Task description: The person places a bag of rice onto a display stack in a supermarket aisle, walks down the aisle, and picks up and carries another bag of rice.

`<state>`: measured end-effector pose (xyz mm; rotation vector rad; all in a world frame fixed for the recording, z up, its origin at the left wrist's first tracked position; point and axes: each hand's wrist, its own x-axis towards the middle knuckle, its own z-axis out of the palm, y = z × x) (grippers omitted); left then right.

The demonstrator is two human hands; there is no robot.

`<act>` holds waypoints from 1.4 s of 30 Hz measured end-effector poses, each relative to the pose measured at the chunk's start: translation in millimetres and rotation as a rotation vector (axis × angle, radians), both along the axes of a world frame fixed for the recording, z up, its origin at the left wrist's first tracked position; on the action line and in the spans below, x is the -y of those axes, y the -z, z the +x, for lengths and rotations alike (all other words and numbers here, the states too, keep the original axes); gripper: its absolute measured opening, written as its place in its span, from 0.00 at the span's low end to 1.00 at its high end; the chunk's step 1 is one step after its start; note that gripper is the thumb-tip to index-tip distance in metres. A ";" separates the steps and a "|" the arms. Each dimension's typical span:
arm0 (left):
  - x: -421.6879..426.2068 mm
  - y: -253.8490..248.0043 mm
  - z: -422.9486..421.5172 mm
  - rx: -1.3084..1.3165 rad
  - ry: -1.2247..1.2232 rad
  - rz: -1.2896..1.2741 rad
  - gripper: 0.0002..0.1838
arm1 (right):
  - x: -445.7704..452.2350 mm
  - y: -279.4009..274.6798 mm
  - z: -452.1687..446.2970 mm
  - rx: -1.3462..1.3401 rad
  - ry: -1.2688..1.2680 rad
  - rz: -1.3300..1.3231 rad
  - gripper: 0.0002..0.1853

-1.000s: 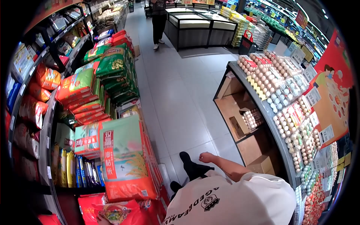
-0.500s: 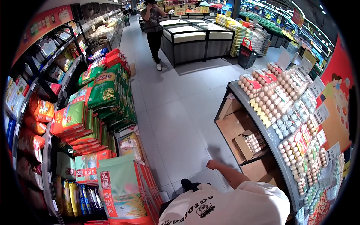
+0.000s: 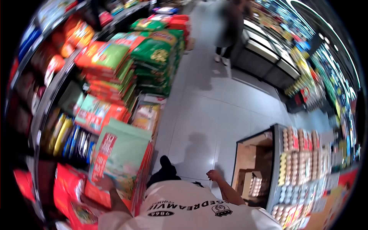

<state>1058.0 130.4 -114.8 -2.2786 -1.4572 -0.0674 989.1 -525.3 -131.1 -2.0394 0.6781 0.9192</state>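
My left hand [image 3: 105,183] rests against the lower front of a pale green and red rice bag [image 3: 126,143], the top one of a stack beside me. Its fingers look stretched out over the bag, though motion blurs them a little. Over the floor hangs my right hand [image 3: 214,175], its fingers curled in, with nothing visible in them. Red packages [image 3: 71,182] lie left of my left hand. The egg stand [image 3: 271,168] is to the right of my right hand, apart from it.
Green sacks [image 3: 155,53] and orange-green bags [image 3: 105,57] are piled farther along the left shelf. Egg cartons [image 3: 301,168] cover the stand's top, and an open cardboard box [image 3: 247,184] sits inside it. Ahead, a person [image 3: 226,30] stands by a black-framed display bin [image 3: 264,50].
The view has swung left and down. My left hand has come into view on the rice bag. My right hand stays low and curled. The person ahead appears nearer the bin.
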 end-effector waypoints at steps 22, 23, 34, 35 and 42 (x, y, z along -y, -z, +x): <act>-11.5 -47.9 -26.8 0.520 -0.611 -0.091 0.30 | -457.4 -24.8 429.0 0.704 -0.752 0.072 0.27; -18.0 -51.3 -25.0 0.537 -0.687 -0.094 0.30 | -494.6 -17.1 422.7 0.612 -0.737 0.132 0.29; -48.1 -60.9 -22.7 0.596 -0.747 -0.044 0.31 | -592.8 -45.1 349.5 1.003 -0.657 -0.246 0.32; -48.9 -60.8 -22.1 0.560 -0.753 -0.038 0.31 | -595.3 -43.2 348.8 1.027 -0.651 -0.218 0.31; -52.1 -66.5 -18.9 0.608 -0.730 -0.054 0.32 | -599.3 -47.8 351.3 1.071 -0.737 -0.176 0.31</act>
